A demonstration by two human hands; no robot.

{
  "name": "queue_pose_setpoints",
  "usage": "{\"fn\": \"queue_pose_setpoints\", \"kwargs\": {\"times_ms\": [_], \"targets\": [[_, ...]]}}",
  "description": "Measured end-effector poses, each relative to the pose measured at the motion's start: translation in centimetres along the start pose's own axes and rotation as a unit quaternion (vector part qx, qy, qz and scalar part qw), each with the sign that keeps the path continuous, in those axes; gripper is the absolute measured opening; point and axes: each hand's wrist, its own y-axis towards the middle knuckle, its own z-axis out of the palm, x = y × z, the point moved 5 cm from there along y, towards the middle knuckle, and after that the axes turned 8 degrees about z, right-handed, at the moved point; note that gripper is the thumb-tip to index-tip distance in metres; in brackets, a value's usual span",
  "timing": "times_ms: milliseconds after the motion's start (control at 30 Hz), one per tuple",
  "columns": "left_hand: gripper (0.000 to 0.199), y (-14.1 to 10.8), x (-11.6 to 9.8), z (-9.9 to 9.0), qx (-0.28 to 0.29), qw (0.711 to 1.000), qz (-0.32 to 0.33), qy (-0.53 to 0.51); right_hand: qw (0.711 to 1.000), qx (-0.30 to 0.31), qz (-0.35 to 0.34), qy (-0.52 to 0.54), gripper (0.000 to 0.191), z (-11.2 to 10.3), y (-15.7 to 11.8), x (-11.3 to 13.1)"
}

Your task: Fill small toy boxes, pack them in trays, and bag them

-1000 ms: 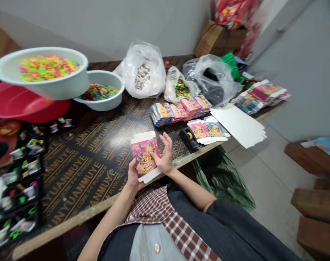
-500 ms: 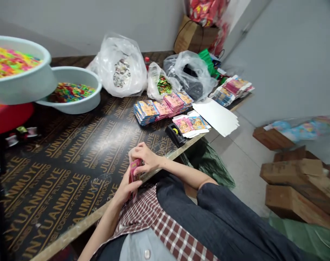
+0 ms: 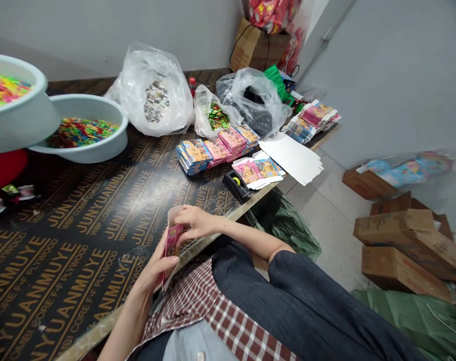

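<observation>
A small pink printed cardboard box (image 3: 173, 239) is held upright at the table's near edge, a pale flap raised at its top end. My left hand (image 3: 153, 271) grips it from the left side, thumb across the front. At the top and right side, my right hand (image 3: 196, 222) has its fingers bent against the box near the flap; the fingertips are partly hidden. Beyond my hands lie a black tape dispenser (image 3: 237, 186) and flat printed box blanks (image 3: 263, 170). Stacks of pink and blue boxes (image 3: 196, 153) stand just behind them.
Grey-blue tubs (image 3: 100, 150) of small colourful pieces stand at the left. Plastic bags (image 3: 171, 108) with wrapped items line the back. White card sheets (image 3: 293, 159) overhang the right edge. A green sack (image 3: 288, 225) and cardboard cartons (image 3: 404, 273) are on the floor.
Both hands and the pink box have shifted a little left in view. The raised flap now shows more plainly, and my right fingers have moved down from it. The camera view has turned slightly.
</observation>
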Motion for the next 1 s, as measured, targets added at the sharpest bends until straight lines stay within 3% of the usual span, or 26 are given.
{"fn": "queue_pose_setpoints", "kwargs": {"times_ms": [100,167,300,367,467,533,633,733,867,1000], "targets": [[0.078,-0.5,-0.8,-0.1,-0.018,1.0,-0.024,0.0,0.998,0.03,-0.011,0.059,0.031,0.0,-0.1,0.1],[0.07,-0.7,-1.6,0.0,-0.043,0.999,-0.021,0.004,0.993,0.003,-0.009,0.115,0.036,-0.7,-0.4,-0.3],[0.053,0.0,-3.5,0.6,-0.067,0.996,0.053,-0.001,0.949,-0.144,0.065,0.272,0.088,-1.8,-1.3,-2.8],[0.045,0.6,-4.0,0.6,-0.075,0.994,0.081,0.019,0.915,-0.125,0.099,0.372,0.096,-0.7,-1.3,-3.9],[0.038,1.4,-4.2,0.3,-0.069,0.988,0.101,0.098,0.874,-0.025,0.115,0.471,0.078,1.8,-0.9,-4.1],[0.039,1.8,-4.3,0.1,-0.049,0.982,0.116,0.143,0.861,-0.015,0.123,0.493,0.065,2.6,-0.8,-3.9],[0.037,2.1,-4.3,0.0,-0.033,0.967,0.139,0.211,0.849,-0.064,0.144,0.505,0.055,2.7,-0.9,-4.0],[0.035,2.2,-4.5,-0.3,-0.075,0.951,0.169,0.248,0.837,-0.144,0.178,0.496,0.048,2.1,-1.3,-4.8],[0.042,2.3,-4.2,-0.8,-0.123,0.968,0.172,0.133,0.83,-0.231,0.24,0.449,0.036,1.2,-1.8,-6.3],[0.039,2.2,-3.7,-0.7,-0.113,0.979,0.149,0.078,0.818,-0.24,0.254,0.458,0.04,1.3,-1.9,-6.3]]}}
